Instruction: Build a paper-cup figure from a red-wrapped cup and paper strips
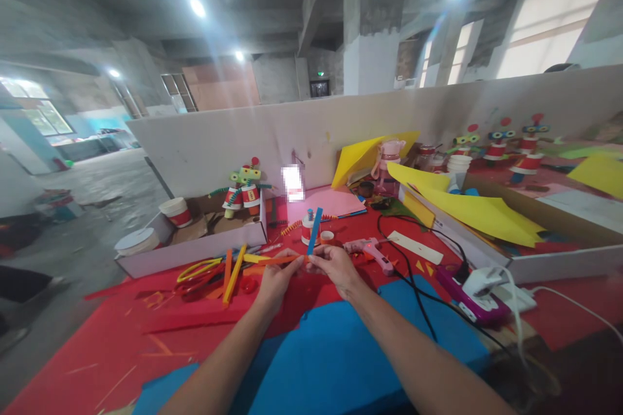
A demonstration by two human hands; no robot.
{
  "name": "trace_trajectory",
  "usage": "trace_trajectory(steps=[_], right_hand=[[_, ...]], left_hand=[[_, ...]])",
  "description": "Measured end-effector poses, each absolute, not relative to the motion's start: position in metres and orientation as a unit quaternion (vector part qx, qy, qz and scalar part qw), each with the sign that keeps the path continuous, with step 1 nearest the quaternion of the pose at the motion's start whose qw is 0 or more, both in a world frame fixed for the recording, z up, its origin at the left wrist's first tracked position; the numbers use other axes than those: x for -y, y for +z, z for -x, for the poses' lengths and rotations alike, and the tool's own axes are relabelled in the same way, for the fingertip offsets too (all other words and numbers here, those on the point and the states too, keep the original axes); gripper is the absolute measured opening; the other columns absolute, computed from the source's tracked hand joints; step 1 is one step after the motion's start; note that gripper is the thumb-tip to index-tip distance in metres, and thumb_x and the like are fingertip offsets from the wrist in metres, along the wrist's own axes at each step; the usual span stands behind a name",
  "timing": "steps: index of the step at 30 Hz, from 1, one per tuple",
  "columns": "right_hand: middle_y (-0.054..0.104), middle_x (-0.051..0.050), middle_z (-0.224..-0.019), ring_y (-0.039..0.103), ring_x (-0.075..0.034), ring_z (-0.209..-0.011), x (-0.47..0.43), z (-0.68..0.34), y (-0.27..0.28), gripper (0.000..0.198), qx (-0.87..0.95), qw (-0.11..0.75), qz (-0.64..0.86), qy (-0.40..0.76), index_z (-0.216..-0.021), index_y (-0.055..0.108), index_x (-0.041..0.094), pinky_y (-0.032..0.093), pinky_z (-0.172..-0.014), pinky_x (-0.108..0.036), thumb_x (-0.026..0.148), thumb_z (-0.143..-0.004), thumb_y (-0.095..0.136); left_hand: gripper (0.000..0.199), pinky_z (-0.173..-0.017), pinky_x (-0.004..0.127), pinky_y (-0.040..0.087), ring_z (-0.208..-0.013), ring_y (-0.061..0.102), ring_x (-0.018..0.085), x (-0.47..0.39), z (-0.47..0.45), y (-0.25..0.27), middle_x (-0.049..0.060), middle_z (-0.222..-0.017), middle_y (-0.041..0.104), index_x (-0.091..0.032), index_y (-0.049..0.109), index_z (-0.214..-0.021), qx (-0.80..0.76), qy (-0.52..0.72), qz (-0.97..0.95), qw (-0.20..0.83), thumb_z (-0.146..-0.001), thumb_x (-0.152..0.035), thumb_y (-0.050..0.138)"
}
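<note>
Over the red and blue sheets, my two hands meet at the middle of the view. My left hand (276, 279) pinches an orange paper strip (278, 260) that points left. A blue paper strip (315, 231) stands nearly upright from the fingertips of my right hand (337, 267), which are closed on its lower end. The two strips meet at a corner between my fingers. Just behind them is a small paper-cup figure (307, 232), partly hidden by the blue strip, with coiled paper arms. A pink glue gun (370, 253) lies right of my right hand.
Scissors (199, 275) and yellow and orange strips (234, 274) lie at left. White boxes (195, 251) stand at both sides, the left one with finished cup figures (243, 191). A purple power strip (472, 298) and black cables (413, 292) are at right. A white partition (233, 133) stands behind.
</note>
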State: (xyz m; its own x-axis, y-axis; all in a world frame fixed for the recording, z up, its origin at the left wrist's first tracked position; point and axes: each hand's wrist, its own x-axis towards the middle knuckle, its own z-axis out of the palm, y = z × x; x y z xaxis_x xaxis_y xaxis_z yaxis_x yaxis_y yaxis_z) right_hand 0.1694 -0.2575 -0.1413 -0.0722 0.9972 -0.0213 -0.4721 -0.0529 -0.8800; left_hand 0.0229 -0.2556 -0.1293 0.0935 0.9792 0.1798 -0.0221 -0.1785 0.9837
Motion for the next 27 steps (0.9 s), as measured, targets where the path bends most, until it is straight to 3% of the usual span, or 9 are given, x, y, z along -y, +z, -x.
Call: trace_trajectory(steps=[10,18,27], right_hand=[[0.067,0.001,-0.062,0.063,-0.015,-0.059,0.257,-0.170,-0.141,0.040,0.435,0.539,0.367,0.621,-0.070,0.068,0.015,0.055,-0.068,-0.033,0.043,-0.048,0.086],[0.067,0.000,-0.062,0.063,-0.014,-0.059,0.265,-0.170,-0.136,0.036,0.430,0.527,0.369,0.634,-0.072,0.069,0.016,0.055,-0.066,-0.031,0.044,-0.056,0.083],[0.067,-0.001,-0.064,0.062,-0.013,-0.058,0.267,-0.171,-0.133,0.044,0.408,0.535,0.354,0.650,-0.073,0.070,0.015,0.056,-0.064,-0.030,0.047,-0.048,0.086]], left_hand=[[0.030,-0.054,0.023,0.041,-0.051,0.053,0.012,0.252,-0.022,-0.130,-0.001,-0.054,0.060,-0.016,0.061,-0.068,-0.425,0.513,-0.583,0.464,-0.067,-0.043,0.076],[0.031,-0.053,0.022,0.039,-0.052,0.053,0.012,0.248,-0.020,-0.135,-0.001,-0.054,0.059,-0.016,0.059,-0.062,-0.425,0.520,-0.590,0.448,-0.065,-0.041,0.077],[0.030,-0.054,0.023,0.042,-0.051,0.052,0.011,0.252,-0.022,-0.134,-0.001,-0.054,0.059,-0.017,0.061,-0.065,-0.399,0.528,-0.576,0.479,-0.069,-0.043,0.074]])
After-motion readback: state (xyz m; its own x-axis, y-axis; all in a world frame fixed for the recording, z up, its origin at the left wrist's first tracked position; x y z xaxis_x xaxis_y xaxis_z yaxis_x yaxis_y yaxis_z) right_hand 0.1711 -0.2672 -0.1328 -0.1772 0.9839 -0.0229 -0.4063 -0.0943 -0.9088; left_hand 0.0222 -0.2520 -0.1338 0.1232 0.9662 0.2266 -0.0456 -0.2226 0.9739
